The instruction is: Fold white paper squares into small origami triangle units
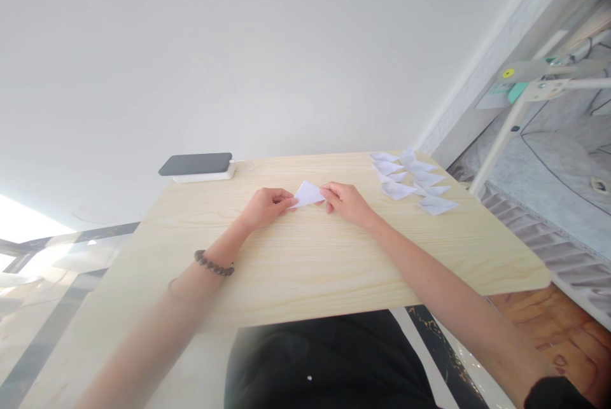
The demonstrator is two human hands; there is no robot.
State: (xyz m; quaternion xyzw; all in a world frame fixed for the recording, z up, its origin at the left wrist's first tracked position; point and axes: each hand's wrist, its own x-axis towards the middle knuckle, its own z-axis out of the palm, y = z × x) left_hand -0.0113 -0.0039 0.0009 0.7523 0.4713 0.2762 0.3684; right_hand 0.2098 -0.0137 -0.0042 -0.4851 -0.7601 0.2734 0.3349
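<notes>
A small folded piece of white paper [307,193], triangular at its top, is held just over the middle of the table. My left hand [271,206] pinches its left corner, the fingers closed and a dark bead bracelet on the wrist. On the opposite side, my right hand [347,201] grips the right corner between thumb and fingers. Over to the right lie several folded white paper shapes [398,190], pointed at their ends and set in two rough columns. Parts of the held paper's edges are hidden behind my fingertips.
A dark phone [196,164] rests on a white block at the table's back left, with a white cable attached. The pale wooden table [305,275] meets a plain wall behind. A white metal frame [506,132] stands beyond the right edge, near a bed.
</notes>
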